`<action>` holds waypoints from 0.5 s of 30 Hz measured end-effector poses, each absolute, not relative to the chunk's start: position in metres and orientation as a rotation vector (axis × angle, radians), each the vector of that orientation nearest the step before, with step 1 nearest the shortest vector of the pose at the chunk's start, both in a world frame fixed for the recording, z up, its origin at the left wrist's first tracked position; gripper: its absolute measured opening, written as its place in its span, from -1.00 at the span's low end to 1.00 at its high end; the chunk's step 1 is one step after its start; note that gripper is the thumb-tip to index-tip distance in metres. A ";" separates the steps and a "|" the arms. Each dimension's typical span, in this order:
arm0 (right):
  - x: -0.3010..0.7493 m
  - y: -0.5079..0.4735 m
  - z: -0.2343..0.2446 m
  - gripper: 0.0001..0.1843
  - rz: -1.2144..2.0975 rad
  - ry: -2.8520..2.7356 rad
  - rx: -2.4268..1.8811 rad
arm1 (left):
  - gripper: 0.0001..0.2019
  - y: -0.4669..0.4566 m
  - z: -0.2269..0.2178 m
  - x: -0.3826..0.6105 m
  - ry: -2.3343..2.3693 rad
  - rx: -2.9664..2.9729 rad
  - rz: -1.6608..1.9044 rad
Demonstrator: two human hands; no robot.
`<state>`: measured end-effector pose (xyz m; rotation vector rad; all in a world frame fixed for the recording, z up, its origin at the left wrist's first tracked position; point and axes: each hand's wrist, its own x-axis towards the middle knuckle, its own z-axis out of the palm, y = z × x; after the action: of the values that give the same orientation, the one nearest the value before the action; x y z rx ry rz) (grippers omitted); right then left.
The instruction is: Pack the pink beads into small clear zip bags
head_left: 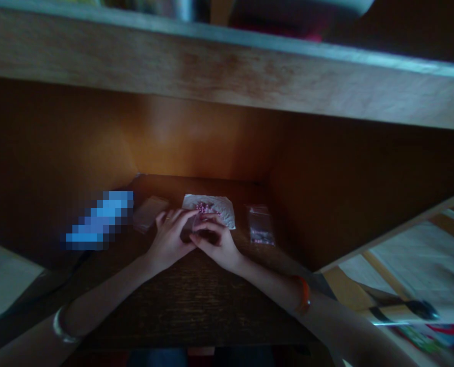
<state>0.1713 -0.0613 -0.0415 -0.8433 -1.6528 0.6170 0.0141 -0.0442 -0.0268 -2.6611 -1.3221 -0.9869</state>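
Pink beads (206, 207) lie in a small heap on a crumpled white sheet (227, 216), partly behind my fingers. My left hand (173, 234) is closed at the sheet's near left edge, its thumb and index finger on what looks like a small clear plastic bag (191, 222). Meeting it from the right, my right hand (219, 240) has its fingers curled and its thumb and index finger brought together. Whatever lies between those right fingertips is too dim and small to make out. Both hands are over the dark wooden tabletop (196, 300).
To the right lies a clear zip bag (261, 224) with small pinkish pieces at its bottom. Left of my hands are pale clear bags (150, 214) and a blurred-out bright blue device (100, 221). Wooden side walls and an overhead shelf edge (227, 71) enclose the space.
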 end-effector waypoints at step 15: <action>0.170 -0.059 -0.045 -0.77 0.535 -1.617 -0.906 | -0.58 -0.042 -0.027 0.015 -1.462 -2.557 -1.026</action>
<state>0.1697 -0.0591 -0.0451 -0.9062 -1.6170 0.5349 0.0154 -0.0422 -0.0273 -2.5569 -1.4624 -1.0261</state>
